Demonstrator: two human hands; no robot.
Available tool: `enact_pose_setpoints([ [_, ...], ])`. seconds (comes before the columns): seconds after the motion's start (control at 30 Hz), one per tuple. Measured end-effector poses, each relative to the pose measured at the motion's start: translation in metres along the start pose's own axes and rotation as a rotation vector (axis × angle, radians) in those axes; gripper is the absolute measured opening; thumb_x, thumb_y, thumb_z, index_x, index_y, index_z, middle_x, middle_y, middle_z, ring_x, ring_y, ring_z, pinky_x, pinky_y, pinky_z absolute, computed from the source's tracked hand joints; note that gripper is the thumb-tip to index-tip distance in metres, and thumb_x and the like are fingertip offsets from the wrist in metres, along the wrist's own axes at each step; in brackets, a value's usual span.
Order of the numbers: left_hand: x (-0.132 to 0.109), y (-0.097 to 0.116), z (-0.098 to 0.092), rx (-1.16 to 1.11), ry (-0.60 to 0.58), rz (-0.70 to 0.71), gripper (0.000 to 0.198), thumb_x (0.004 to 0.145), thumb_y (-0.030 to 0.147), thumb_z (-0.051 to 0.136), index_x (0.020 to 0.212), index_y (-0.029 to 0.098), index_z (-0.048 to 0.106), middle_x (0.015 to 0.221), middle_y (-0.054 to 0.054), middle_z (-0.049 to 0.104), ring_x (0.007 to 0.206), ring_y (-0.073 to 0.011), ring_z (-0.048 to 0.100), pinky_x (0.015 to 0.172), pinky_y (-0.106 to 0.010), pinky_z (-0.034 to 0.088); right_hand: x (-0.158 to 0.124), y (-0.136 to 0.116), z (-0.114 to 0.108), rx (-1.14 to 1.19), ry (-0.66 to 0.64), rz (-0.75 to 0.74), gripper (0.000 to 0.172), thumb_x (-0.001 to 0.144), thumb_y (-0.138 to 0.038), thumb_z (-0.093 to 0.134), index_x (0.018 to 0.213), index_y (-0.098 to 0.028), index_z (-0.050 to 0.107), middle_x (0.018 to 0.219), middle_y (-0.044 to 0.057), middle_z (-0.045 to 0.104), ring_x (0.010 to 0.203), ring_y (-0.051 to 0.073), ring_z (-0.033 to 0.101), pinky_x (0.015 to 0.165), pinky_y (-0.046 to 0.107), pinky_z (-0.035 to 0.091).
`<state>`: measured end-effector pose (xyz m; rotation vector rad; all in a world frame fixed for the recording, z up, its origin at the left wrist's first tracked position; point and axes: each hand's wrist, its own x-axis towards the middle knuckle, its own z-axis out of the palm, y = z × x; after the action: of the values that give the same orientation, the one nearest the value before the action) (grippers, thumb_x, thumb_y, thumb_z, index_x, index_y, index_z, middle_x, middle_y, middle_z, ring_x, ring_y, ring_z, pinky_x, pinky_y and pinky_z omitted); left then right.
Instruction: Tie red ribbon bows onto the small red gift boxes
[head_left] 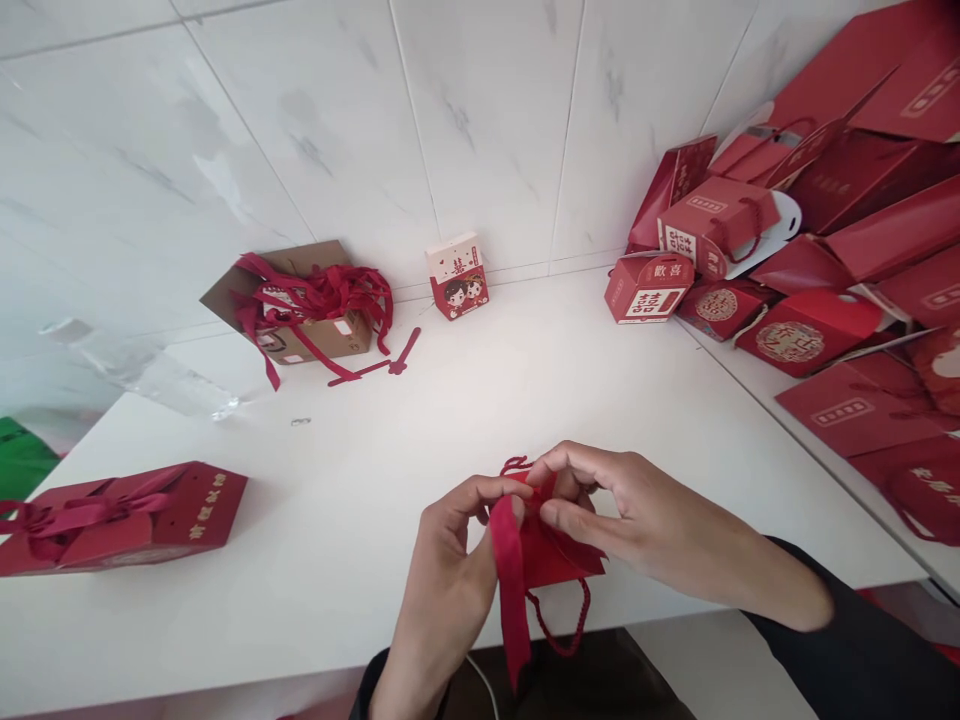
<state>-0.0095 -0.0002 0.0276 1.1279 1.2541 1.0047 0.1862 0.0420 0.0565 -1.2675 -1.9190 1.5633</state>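
Observation:
Near the table's front edge, a small red gift box [555, 562] sits between my hands, with a twisted red cord handle [562, 645] hanging over the edge. My left hand [459, 555] pinches a red ribbon [511, 590] at the top of the box, and one ribbon end hangs down past the thumb. On the other side, my right hand [626, 505] has thumb and fingers closed on the ribbon, close to the left fingertips. The spot where the ribbon crosses is partly hidden by my fingers.
A cardboard box [330, 340] full of red ribbons stands at the back left, beside a clear plastic bottle [142, 370]. A ribboned red box [195, 515] lies at left. A small printed box [461, 285] stands by the wall. Several red gift boxes [795, 335] are piled at right.

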Motion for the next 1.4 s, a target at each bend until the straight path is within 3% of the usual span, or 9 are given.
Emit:
enact_pose_setpoints([
  [0.17,0.000,-0.004,0.003,0.029,0.036,0.048,0.008,0.084,0.022,0.068,0.086,0.021,0.075,0.087,-0.003,0.073,0.080,-0.0174,0.064,0.071,-0.027,0.055,0.001,0.001,0.002,-0.073,0.002,-0.016,0.028,0.105,-0.044,0.049,0.111,-0.024,0.067,0.098,0.003,0.073,0.076,0.016,0.063,0.061,0.027,0.046],
  [0.33,-0.001,-0.003,0.006,0.044,0.042,0.057,0.011,0.087,0.023,0.066,0.093,0.021,0.075,0.083,-0.002,0.071,0.069,-0.0142,0.062,0.059,-0.023,0.053,0.004,0.002,0.004,-0.071,0.006,0.003,0.023,0.103,-0.037,0.053,0.092,-0.022,0.066,0.078,-0.002,0.065,0.063,0.012,0.052,0.056,0.025,0.038],
  [0.53,-0.004,-0.001,0.004,0.035,0.005,0.090,0.010,0.086,0.026,0.069,0.094,0.022,0.075,0.096,-0.004,0.075,0.087,-0.0189,0.067,0.075,-0.028,0.057,0.002,0.003,0.004,-0.022,0.017,0.016,0.022,0.103,-0.037,0.054,0.090,-0.022,0.063,0.076,-0.004,0.061,0.061,0.011,0.047,0.054,0.024,0.036],
  [0.63,-0.004,-0.002,0.006,0.047,0.072,0.081,0.007,0.084,0.019,0.066,0.085,0.022,0.072,0.087,-0.001,0.074,0.077,-0.0159,0.065,0.066,-0.024,0.055,0.002,0.002,0.004,-0.027,0.031,0.010,0.024,0.104,-0.039,0.052,0.090,-0.022,0.061,0.079,-0.003,0.060,0.063,0.011,0.046,0.056,0.024,0.036],
  [0.7,-0.003,-0.004,0.008,0.130,0.141,0.156,0.014,0.082,0.012,0.061,0.083,0.023,0.071,0.082,0.000,0.072,0.073,-0.0146,0.064,0.063,-0.023,0.053,0.001,0.002,0.004,-0.028,0.027,0.011,0.025,0.105,-0.040,0.050,0.091,-0.022,0.061,0.081,-0.003,0.060,0.065,0.012,0.047,0.057,0.024,0.036],
  [0.9,0.004,-0.017,0.014,0.453,0.302,0.652,0.029,0.088,0.001,0.060,0.099,0.025,0.070,0.093,0.001,0.072,0.083,-0.0123,0.069,0.073,-0.021,0.056,0.002,0.006,0.004,-0.016,0.027,-0.023,0.037,0.106,-0.048,0.046,0.083,-0.022,0.059,0.075,-0.004,0.052,0.063,0.012,0.042,0.055,0.025,0.035],
  [1.0,0.005,-0.024,0.016,0.470,0.347,0.763,0.033,0.086,-0.004,0.058,0.101,0.023,0.068,0.095,0.001,0.070,0.086,-0.0107,0.069,0.075,-0.019,0.056,0.004,0.005,0.004,0.054,-0.019,-0.025,0.027,0.105,-0.046,0.049,0.105,-0.024,0.064,0.092,-0.001,0.065,0.076,0.014,0.056,0.065,0.025,0.045],
  [1.13,0.004,-0.028,0.017,0.473,0.379,0.775,0.036,0.084,-0.007,0.058,0.100,0.023,0.068,0.096,0.001,0.067,0.087,-0.0099,0.067,0.076,-0.018,0.056,0.005,0.002,0.003,0.051,-0.090,-0.010,0.022,0.103,-0.042,0.054,0.108,-0.024,0.067,0.093,-0.001,0.068,0.080,0.015,0.058,0.070,0.026,0.045],
  [1.4,0.003,-0.029,0.013,0.462,0.348,0.701,0.038,0.084,-0.004,0.056,0.103,0.025,0.072,0.097,0.001,0.069,0.087,-0.0103,0.068,0.075,-0.018,0.057,0.002,0.007,0.002,0.008,-0.027,-0.010,0.022,0.102,-0.044,0.055,0.095,-0.024,0.062,0.088,-0.003,0.061,0.072,0.013,0.051,0.063,0.026,0.041],
])
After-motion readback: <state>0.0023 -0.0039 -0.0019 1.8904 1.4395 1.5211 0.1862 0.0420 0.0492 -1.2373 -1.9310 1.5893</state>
